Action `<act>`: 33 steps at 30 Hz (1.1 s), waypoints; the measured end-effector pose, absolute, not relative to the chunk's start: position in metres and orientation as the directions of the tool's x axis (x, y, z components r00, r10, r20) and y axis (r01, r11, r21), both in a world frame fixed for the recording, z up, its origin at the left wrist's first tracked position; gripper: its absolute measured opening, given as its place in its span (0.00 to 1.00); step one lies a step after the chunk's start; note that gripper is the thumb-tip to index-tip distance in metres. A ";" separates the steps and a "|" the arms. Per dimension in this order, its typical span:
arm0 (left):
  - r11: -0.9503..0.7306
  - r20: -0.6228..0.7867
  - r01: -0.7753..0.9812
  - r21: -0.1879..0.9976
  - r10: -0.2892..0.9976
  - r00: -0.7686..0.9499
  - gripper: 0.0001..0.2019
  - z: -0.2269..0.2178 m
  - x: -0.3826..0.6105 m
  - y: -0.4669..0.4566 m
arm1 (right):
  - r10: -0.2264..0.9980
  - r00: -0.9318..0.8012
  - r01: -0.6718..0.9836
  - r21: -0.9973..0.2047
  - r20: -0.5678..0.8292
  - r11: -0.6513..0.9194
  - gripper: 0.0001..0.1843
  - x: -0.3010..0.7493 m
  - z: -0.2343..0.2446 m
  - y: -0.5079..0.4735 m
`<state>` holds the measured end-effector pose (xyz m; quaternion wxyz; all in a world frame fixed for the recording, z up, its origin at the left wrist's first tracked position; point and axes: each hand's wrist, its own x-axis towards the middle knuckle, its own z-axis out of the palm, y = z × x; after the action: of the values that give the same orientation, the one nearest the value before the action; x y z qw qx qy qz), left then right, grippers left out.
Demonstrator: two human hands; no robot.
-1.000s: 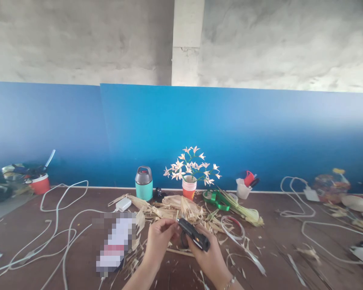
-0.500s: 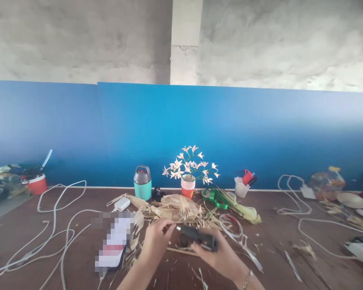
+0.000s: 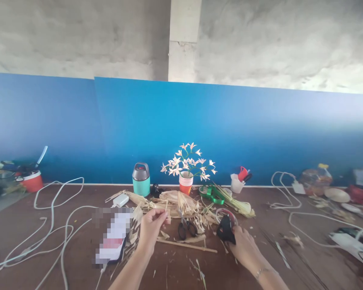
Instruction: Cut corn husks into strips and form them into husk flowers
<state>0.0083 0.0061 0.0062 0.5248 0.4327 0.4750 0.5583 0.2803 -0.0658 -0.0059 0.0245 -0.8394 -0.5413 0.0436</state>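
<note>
My left hand (image 3: 153, 225) is raised over the table in a closed pinch. A thin pale strip (image 3: 166, 205) pokes up from its fingertips. Off to the right, my right hand (image 3: 244, 245) has its fingers on a black hand tool (image 3: 226, 230) low over the tabletop, beside a roll of white ribbon (image 3: 236, 219); its exact kind is unclear. Scissors with black handles (image 3: 187, 230) lie between the hands among dried husks (image 3: 169, 197). In front of them is a thin stick (image 3: 187, 245).
Behind the husks, pale flowers (image 3: 186, 163) stand in stacked paper cups (image 3: 185, 186), near a teal flask (image 3: 141, 185). Green ribbon (image 3: 215, 195) and pale stalks (image 3: 238, 205) lie rightward. A phone (image 3: 115, 237) and white cables (image 3: 56, 225) occupy the left. A blue partition (image 3: 181, 121) rises behind.
My right hand has moved right with the black tool, away from my left hand. The scissors and stick are now uncovered. My left hand has shifted slightly left and up.
</note>
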 end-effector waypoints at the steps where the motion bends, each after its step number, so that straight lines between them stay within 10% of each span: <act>1: 0.001 -0.017 -0.168 0.986 0.995 -0.096 0.13 0.006 0.007 0.007 | 0.904 0.425 0.903 -0.045 -0.042 -0.427 0.18 0.277 -0.001 -0.067; 5: -0.033 0.009 -0.136 0.990 0.986 -0.169 0.14 0.002 0.001 0.013 | 0.939 0.339 0.939 0.042 0.066 -0.342 0.14 0.244 0.036 -0.064; 11: -0.112 0.087 -0.115 0.987 0.976 -0.202 0.16 -0.008 -0.006 0.017 | 0.991 -0.102 0.930 -0.345 0.087 0.126 0.11 0.148 0.033 -0.015; 33: -0.106 0.067 -0.147 0.983 0.966 -0.250 0.17 -0.002 -0.005 0.015 | 0.971 -0.234 0.853 -0.469 0.043 0.226 0.10 0.125 0.011 0.015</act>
<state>-0.0047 0.0150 -0.0016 0.4506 0.4147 0.4938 0.6174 0.1252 0.0146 0.0109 0.1663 -0.5962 -0.7652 0.1771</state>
